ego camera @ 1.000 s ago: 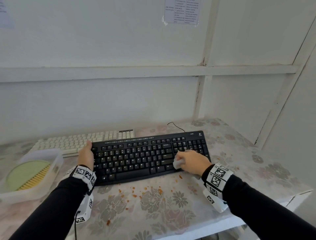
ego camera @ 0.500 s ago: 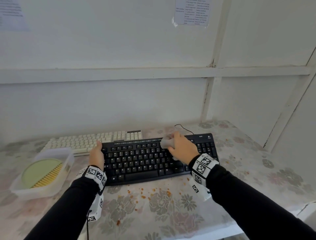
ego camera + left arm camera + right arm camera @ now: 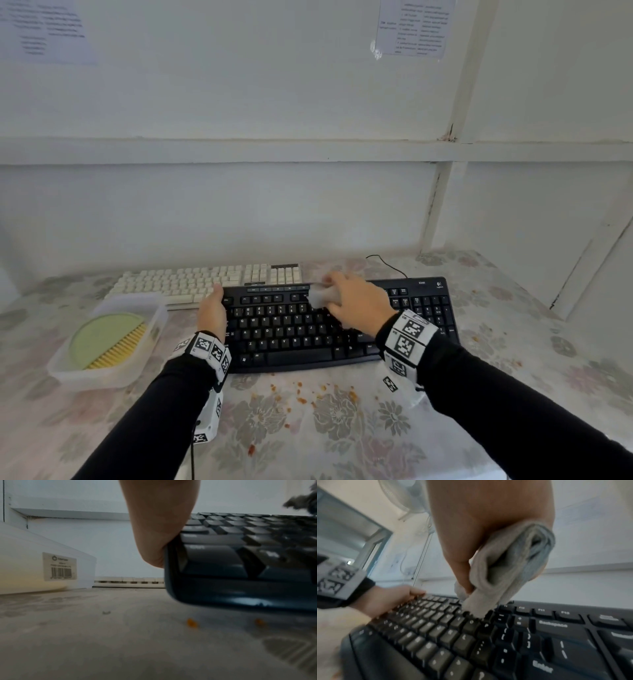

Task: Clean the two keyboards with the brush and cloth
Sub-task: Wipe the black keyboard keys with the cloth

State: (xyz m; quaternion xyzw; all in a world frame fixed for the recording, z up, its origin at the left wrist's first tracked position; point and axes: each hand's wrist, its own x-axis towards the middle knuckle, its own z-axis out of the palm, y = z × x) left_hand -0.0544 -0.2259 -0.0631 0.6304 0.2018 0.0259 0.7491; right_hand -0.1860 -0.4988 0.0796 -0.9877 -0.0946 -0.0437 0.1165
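Note:
A black keyboard lies across the middle of the flowered table, with a white keyboard behind it to the left. My left hand grips the black keyboard's left end, palm against its edge. My right hand holds a folded grey cloth and presses it onto the top key rows near the middle. In the right wrist view the cloth touches the keys just below the function row. A green brush with yellow bristles lies in a plastic tub.
The clear plastic tub stands left of the black keyboard, close to my left wrist. Orange crumbs are scattered on the tablecloth in front of the keyboard. A black cable runs behind it. White walls close the back and right.
My right hand has carried the cloth from the keys beside the number pad up and leftward to the top rows. My left hand has stayed on the keyboard's left end.

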